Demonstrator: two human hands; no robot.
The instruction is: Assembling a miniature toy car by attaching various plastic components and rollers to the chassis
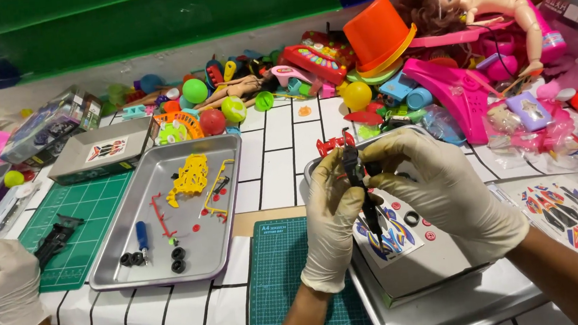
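1. Two hands in cream latex gloves meet above a shallow brushed-metal tray (452, 308) at the right of a white, black-lined tabletop (279, 125).
2. The left hand (331, 214) and the right hand (442, 185) together pinch a slim black plastic model chassis (361, 184), held upright between the fingertips; both grips are closed on it, thumbs pressing from the front.
3. Below the part lies a glossy sticker sheet (391, 237) in blue, red and yellow, resting on a grey cardboard box lid (434, 261) in the tray, with small black rubber rings beside it.
4. A second metal tray (173, 261), to the left, carries a yellow plastic parts frame (190, 177), a thin red plastic sprue (161, 217), a blue-handled screwdriver (142, 237) and small black wheels (178, 259).
5. At the left edge, another person's gloved hand (6, 284) rests near a green cutting mat (74, 227).
6. A jumble of bright plastic toys (377, 59) lines the wall behind.
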